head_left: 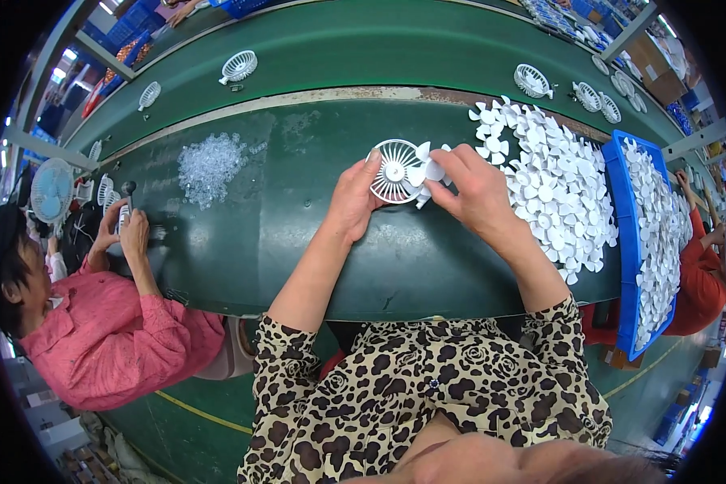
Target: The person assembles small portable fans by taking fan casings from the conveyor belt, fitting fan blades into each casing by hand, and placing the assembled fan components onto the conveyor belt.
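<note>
Over the green table point(427, 262), I judge the white fan grille point(394, 173) light, stiff and fragile-ribbed, best gripped by its rim, where my left hand point(354, 196) curls round nine o'clock while my right hand point(479, 187) pinches a white fan impeller point(434, 170) near three.

You see an evenly bright scene, with lamps point(69, 55) glaring white near the rim, a soft sheen on your green tabletop point(226, 262), bowed edges on the green conveyor point(395, 60), and blackness filling the corners.
</note>
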Demonstrator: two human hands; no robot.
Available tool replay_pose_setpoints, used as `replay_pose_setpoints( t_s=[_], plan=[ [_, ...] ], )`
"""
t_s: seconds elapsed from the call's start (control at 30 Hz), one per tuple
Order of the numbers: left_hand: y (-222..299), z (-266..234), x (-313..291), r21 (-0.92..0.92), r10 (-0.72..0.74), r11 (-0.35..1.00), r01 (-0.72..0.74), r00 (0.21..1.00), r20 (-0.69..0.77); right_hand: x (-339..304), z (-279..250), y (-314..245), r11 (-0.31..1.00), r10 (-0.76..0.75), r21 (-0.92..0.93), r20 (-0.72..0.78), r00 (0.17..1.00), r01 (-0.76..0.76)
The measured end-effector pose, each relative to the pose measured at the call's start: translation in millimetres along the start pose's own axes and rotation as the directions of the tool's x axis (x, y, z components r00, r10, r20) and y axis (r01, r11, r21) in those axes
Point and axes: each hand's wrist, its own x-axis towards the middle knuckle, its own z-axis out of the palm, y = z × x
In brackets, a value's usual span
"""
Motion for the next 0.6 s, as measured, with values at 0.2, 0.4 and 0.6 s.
replay_pose_setpoints(
  t_s=[0.2, 0.4, 0.6],
  plan=[
    [-2.2, 0.4, -3.5, 0.015, 0.014, 1.000, -0.015, 0.999, 0.038, 0.5, 12.0, -5.6, 0.998, -0.064, -0.025, 0.041, 0.997, 0.065],
    [-12.7, -2.2, -1.7, 0.076, 0.072, 0.994, -0.081, 0.992, 0.107, 5.5, 28.5, -14.1, 0.999, -0.035, 0.017, 0.119, 0.992, 0.033],
    [-9.8, -4.9, 1.6, 0.191, 0.179, 0.965, -0.181, 0.983, 0.030, 7.9, 28.1, -6.8, 0.985, -0.037, 0.164, -0.055, 0.998, 0.046]
  ],
)
